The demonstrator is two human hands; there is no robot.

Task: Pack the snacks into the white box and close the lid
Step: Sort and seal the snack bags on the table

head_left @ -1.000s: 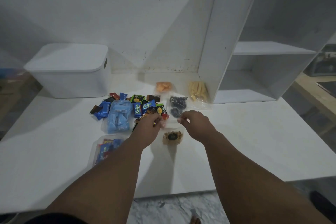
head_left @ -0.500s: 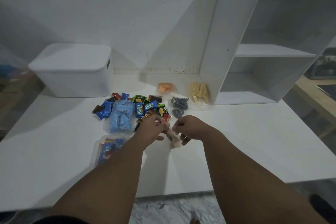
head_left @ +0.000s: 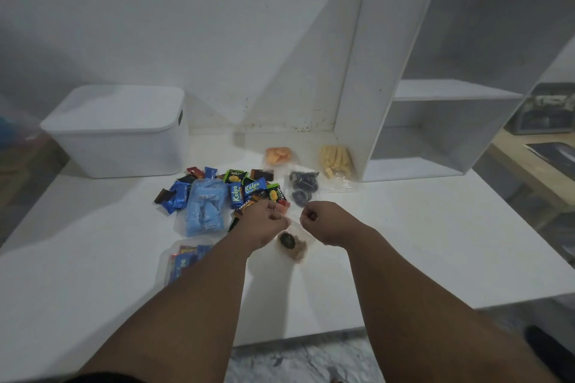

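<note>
Pinching a small clear bag (head_left: pixel 294 247) at frame centre: left hand (head_left: pixel 264 224) and right hand (head_left: pixel 329 221) together. Snacks (head_left: pixel 214 196) lie loose mid-frame; white box (head_left: pixel 118 149), upper left, lid (head_left: pixel 115 109) on; packing apparently not begun.

A blue snack wrapper (head_left: pixel 236 196) is showing "Kalpa" upright; the blue wrapper beside it (head_left: pixel 254 186) is showing "Kalpa" slanted. Green wrappers (head_left: pixel 234 176) are showing lettering too blurred to read.
</note>
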